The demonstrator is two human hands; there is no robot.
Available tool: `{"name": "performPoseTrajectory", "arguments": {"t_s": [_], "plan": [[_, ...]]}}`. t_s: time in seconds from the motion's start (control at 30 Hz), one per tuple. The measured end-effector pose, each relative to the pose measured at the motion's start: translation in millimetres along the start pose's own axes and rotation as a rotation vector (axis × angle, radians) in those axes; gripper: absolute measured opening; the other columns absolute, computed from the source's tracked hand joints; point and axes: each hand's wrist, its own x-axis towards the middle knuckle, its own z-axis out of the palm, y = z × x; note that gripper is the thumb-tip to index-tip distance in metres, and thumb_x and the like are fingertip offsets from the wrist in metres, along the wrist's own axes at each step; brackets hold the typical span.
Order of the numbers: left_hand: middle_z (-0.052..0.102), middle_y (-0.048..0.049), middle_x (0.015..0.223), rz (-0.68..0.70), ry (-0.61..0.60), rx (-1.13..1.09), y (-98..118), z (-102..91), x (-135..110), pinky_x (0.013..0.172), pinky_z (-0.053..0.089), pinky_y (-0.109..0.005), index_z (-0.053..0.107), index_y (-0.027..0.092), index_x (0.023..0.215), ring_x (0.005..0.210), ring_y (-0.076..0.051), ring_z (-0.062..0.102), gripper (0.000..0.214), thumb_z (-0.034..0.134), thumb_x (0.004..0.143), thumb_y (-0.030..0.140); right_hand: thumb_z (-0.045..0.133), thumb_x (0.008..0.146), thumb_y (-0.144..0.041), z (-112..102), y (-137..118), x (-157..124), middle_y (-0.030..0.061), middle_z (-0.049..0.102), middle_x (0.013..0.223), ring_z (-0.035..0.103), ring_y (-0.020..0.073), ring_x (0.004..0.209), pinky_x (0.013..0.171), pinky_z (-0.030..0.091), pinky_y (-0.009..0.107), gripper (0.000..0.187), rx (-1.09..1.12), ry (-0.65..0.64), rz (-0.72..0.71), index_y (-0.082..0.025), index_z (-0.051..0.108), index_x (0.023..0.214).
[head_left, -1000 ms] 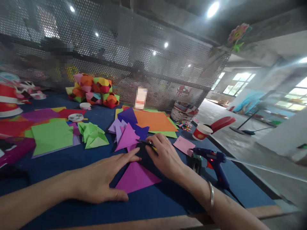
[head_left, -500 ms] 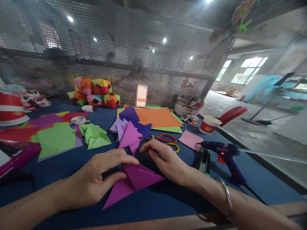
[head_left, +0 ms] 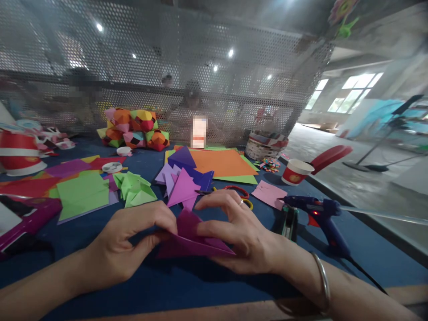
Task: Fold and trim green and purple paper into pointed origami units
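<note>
A folded sheet of magenta paper (head_left: 190, 243) is held just above the blue tabletop, its near edge facing me. My left hand (head_left: 129, 243) pinches its left end between thumb and fingers. On the right side, my right hand (head_left: 242, 232) has its fingers around the paper, some above and some beneath, and a ring and a bracelet show on it. Just beyond are folded purple and lilac paper pieces (head_left: 182, 187). Red-and-yellow-handled scissors (head_left: 236, 191) lie behind my right hand, partly covered by it.
A blue glue gun (head_left: 321, 211) with a lit red light lies at right, by a green-edged cutter (head_left: 290, 223) and pink paper (head_left: 269, 194). Left are folded green paper (head_left: 135, 187) and coloured sheets (head_left: 83, 194). Behind stand paper balls (head_left: 133, 127), a basket (head_left: 264, 145) and a cup (head_left: 296, 171).
The magenta paper has been raised and tilted off the table. My right hand has come down from beside the scissors to grip its right side; my left hand has shifted slightly left.
</note>
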Motion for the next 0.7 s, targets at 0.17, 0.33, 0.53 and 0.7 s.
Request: {"name": "performPoseTrajectory", "arguments": {"t_s": [0.17,0.33,0.53,0.7], "plan": [[0.076,0.0022,0.105,0.099,0.013,0.086,0,-2.8,-1,0.09,0.062,-0.023,0.066,0.025,0.111,0.098,-0.012,0.078,0.039,0.047,0.104,-0.008,0.059,0.116,-0.014,0,1,3,0.0068,0.082,0.109,0.073,0.0207,0.109,0.099,0.059,0.035,0.027,-0.117,0.067,-0.095,-0.022,0.071,0.094],[0.076,-0.0026,0.101,0.198,-0.11,0.128,-3,2.6,-4,0.081,0.059,-0.028,0.063,0.021,0.105,0.091,-0.016,0.074,0.033,0.05,0.1,-0.009,0.042,0.122,-0.011,-1,-5,1,0.0043,0.085,0.098,0.074,0.0197,0.095,0.09,0.058,0.035,0.045,-0.169,-0.116,-0.126,-0.023,0.07,0.089],[0.074,-0.0038,0.084,0.15,-0.303,0.285,10,3.3,-7,0.07,0.059,-0.034,0.066,0.023,0.092,0.073,-0.021,0.069,0.03,0.053,0.094,-0.004,0.048,0.118,-0.008,6,-9,-14,0.0071,0.083,0.095,0.072,0.0199,0.081,0.077,0.059,0.035,0.037,-0.071,-0.322,-0.044,-0.022,0.069,0.092],[0.078,-0.0053,0.09,0.144,-0.28,0.328,14,2.5,-11,0.082,0.067,-0.035,0.076,0.024,0.098,0.081,-0.024,0.073,0.031,0.06,0.093,-0.001,0.061,0.116,-0.023,3,-13,-21,0.0093,0.083,0.098,0.072,0.0209,0.077,0.069,0.057,0.038,0.022,0.004,-0.348,0.036,-0.023,0.069,0.095]]}}
